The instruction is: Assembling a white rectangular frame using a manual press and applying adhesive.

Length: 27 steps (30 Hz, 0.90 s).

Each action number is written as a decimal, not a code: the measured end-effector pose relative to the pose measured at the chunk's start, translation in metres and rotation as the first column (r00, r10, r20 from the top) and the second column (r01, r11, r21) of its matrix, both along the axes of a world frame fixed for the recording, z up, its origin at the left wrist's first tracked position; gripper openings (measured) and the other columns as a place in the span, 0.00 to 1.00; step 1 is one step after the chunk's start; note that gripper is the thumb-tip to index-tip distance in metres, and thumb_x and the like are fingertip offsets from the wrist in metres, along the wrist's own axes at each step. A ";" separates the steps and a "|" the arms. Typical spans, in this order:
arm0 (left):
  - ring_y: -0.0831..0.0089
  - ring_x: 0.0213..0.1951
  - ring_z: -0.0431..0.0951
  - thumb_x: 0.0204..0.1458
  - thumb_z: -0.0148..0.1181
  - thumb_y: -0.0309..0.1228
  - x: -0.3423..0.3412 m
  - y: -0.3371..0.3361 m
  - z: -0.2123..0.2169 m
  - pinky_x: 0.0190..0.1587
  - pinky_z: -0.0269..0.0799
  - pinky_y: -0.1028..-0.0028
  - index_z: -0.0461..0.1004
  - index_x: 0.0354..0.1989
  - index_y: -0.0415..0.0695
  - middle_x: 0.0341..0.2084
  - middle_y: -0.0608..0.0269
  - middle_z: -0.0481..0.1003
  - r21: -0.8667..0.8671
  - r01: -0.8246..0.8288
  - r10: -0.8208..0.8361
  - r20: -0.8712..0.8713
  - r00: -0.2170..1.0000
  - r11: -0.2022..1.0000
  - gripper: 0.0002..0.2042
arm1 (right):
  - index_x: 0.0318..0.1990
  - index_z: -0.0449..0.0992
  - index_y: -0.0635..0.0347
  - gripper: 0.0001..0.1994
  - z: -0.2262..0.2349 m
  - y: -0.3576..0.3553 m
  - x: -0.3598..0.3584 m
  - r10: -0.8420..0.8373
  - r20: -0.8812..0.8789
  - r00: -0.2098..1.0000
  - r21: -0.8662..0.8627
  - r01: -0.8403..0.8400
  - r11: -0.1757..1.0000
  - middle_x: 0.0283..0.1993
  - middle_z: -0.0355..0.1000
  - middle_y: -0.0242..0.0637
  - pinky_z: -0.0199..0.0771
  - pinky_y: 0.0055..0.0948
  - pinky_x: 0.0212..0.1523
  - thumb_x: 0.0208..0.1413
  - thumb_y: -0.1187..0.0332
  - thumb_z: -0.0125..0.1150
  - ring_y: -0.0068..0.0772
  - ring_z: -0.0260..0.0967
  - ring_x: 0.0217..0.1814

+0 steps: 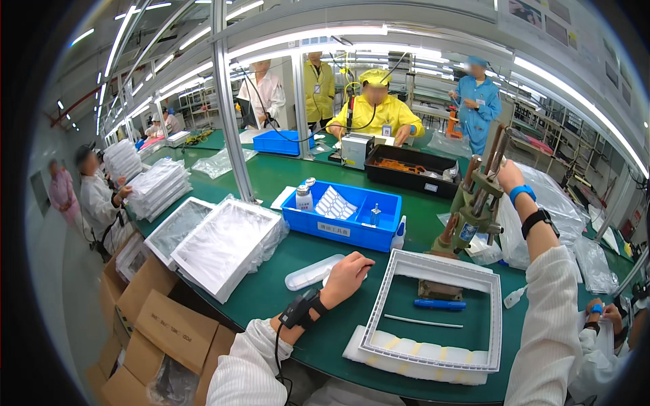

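Observation:
My left hand [347,279] hovers at the table's middle, fingers curled and pressed together; anything between them is too small to make out. Just beside and under it lies a clear plastic tray [311,273]. My right hand [510,177] reaches up to the green hand press [474,216], closed at its lever, with the fingers partly hidden. Between my arms a white rectangular frame [495,311] leans on a white foam block [406,355] with yellow strips. Through its opening show a blue marker [440,305], a thin white rod [423,321] and the press's metal base [440,291].
A blue divided bin [338,233] holds bottles and a white sheet. Wrapped white frames [227,247] stand at left, above open cardboard boxes [169,331]. A black crate [413,172] sits across the table near a person in yellow [376,111]. Plastic bags [542,203] lie at right.

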<state>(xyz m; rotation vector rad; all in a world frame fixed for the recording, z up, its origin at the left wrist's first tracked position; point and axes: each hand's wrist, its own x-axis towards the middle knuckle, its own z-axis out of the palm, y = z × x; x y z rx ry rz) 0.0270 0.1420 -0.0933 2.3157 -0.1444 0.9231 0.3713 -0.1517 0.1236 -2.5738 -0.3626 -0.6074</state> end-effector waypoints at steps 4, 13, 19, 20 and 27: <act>0.58 0.33 0.76 0.53 0.59 0.25 -0.005 0.001 -0.002 0.35 0.72 0.65 0.77 0.36 0.43 0.31 0.58 0.74 0.009 0.001 -0.001 -0.021 1.000 1.000 0.04 | 0.43 0.73 0.67 0.27 0.017 0.002 -0.086 0.002 0.136 0.991 -0.163 0.020 0.986 0.45 0.74 0.58 0.68 0.49 0.50 0.59 0.46 0.46 0.61 0.70 0.49; 0.60 0.32 0.76 0.51 0.60 0.24 0.003 0.001 -0.007 0.33 0.72 0.67 0.78 0.37 0.43 0.30 0.58 0.74 0.031 0.040 -0.039 -0.035 0.999 0.999 0.06 | 0.31 0.73 0.62 0.14 -0.004 -0.023 -0.072 0.275 0.294 0.915 -0.166 -0.235 0.958 0.30 0.72 0.55 0.66 0.53 0.37 0.59 0.59 0.51 0.62 0.69 0.36; 0.59 0.32 0.77 0.50 0.60 0.23 0.000 0.002 -0.006 0.34 0.73 0.67 0.78 0.36 0.42 0.30 0.58 0.74 0.039 0.032 -0.031 -0.037 0.999 0.999 0.05 | 0.29 0.72 0.65 0.15 -0.016 -0.025 -0.084 0.334 0.244 0.910 -0.185 -0.294 0.938 0.30 0.71 0.57 0.65 0.52 0.36 0.58 0.61 0.51 0.62 0.68 0.35; 0.59 0.32 0.77 0.50 0.60 0.23 0.000 0.003 -0.007 0.34 0.73 0.67 0.78 0.36 0.42 0.30 0.58 0.74 0.035 0.026 -0.024 -0.038 0.999 0.999 0.05 | 0.30 0.73 0.65 0.15 -0.014 -0.023 -0.085 0.340 0.218 0.915 -0.208 -0.297 0.932 0.31 0.70 0.58 0.66 0.52 0.36 0.59 0.60 0.51 0.62 0.68 0.36; 0.57 0.34 0.76 0.51 0.59 0.24 0.003 -0.004 -0.005 0.36 0.73 0.64 0.78 0.36 0.42 0.31 0.57 0.74 0.019 0.083 -0.083 -0.006 0.997 0.996 0.05 | 0.45 0.76 0.50 0.13 -0.013 -0.055 -0.040 0.356 -0.199 0.913 0.542 -0.200 0.816 0.38 0.74 0.28 0.67 0.33 0.38 0.62 0.60 0.46 0.24 0.70 0.40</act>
